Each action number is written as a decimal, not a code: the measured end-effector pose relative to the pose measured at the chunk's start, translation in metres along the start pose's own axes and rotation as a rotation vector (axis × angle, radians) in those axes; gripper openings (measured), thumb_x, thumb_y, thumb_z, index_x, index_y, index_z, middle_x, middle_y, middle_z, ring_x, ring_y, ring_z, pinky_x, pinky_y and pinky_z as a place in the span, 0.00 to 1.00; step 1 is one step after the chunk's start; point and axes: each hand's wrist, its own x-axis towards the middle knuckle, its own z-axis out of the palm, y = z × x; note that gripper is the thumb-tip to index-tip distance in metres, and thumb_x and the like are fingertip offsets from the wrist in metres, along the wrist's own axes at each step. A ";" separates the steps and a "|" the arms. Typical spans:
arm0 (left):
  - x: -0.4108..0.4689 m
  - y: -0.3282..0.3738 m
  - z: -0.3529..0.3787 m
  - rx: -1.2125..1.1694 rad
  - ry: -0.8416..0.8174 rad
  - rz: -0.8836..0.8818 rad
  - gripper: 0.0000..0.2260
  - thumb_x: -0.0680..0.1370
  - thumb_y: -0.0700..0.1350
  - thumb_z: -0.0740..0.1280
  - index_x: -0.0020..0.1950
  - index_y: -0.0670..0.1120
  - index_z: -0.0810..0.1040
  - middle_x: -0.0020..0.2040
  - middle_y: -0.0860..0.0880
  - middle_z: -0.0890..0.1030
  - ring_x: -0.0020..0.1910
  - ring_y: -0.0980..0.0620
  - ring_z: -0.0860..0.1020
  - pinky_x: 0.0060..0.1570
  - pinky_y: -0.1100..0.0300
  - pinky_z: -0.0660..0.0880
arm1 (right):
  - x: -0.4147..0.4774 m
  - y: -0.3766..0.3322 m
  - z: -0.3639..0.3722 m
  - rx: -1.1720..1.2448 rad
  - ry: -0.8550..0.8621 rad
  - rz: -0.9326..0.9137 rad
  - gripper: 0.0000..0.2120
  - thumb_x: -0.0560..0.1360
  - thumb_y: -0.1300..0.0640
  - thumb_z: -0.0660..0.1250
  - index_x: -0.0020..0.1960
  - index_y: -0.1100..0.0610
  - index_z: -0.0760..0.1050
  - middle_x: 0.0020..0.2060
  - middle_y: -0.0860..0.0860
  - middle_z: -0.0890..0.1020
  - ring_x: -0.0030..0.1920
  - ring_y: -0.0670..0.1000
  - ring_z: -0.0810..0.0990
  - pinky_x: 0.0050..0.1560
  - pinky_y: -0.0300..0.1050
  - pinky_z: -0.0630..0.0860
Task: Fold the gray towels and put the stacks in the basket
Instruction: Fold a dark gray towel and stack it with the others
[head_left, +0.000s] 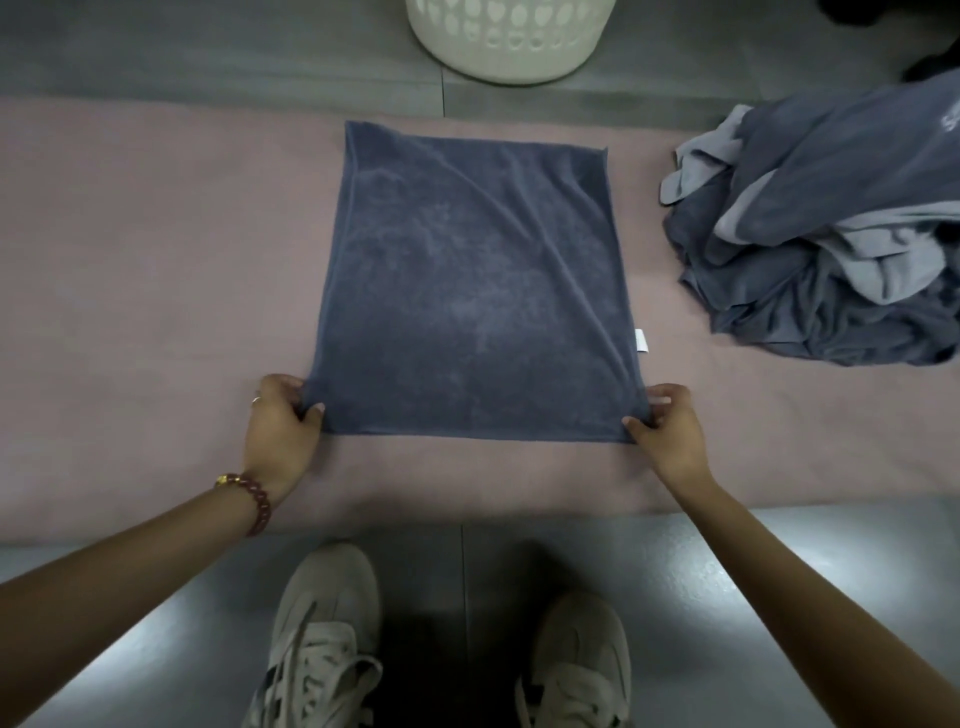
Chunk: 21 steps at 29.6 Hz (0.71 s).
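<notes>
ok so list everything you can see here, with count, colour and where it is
flat towel: 1, gray-blue, spread on the middle of the mat
towel pile: 1 heap, gray-blue and paler gray, right end of the mat
basket: 1, white, on the floor beyond the mat
mat: 1, pink, across the floor
floor: gray tiles
shoes: 2, off-white, bottom centre
bracelet: 1, red-brown, left wrist
left hand: pinches the flat towel's near left corner
right hand: pinches its near right corner

Pink mat (156, 312) on floor (208, 52), flat gray towel (467, 291), towel pile (831, 249)
</notes>
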 end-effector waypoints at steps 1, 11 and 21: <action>0.002 0.000 0.001 0.042 -0.016 -0.045 0.07 0.73 0.38 0.69 0.44 0.38 0.72 0.39 0.41 0.73 0.44 0.36 0.75 0.42 0.51 0.69 | 0.002 0.000 0.001 -0.037 -0.012 0.011 0.13 0.70 0.64 0.71 0.51 0.60 0.70 0.39 0.53 0.75 0.39 0.52 0.74 0.35 0.37 0.68; -0.006 0.027 0.006 -0.089 -0.087 -0.030 0.11 0.75 0.36 0.67 0.49 0.41 0.65 0.42 0.43 0.73 0.44 0.44 0.73 0.39 0.57 0.66 | 0.001 -0.020 0.000 -0.183 -0.150 0.090 0.11 0.71 0.62 0.68 0.50 0.67 0.75 0.40 0.56 0.76 0.40 0.55 0.74 0.38 0.44 0.66; -0.015 0.031 0.000 -0.360 -0.081 -0.007 0.10 0.77 0.35 0.65 0.57 0.43 0.73 0.49 0.45 0.77 0.45 0.48 0.76 0.43 0.65 0.74 | -0.003 -0.017 0.000 0.215 -0.053 0.083 0.10 0.72 0.67 0.67 0.47 0.58 0.67 0.38 0.53 0.74 0.33 0.48 0.74 0.35 0.44 0.73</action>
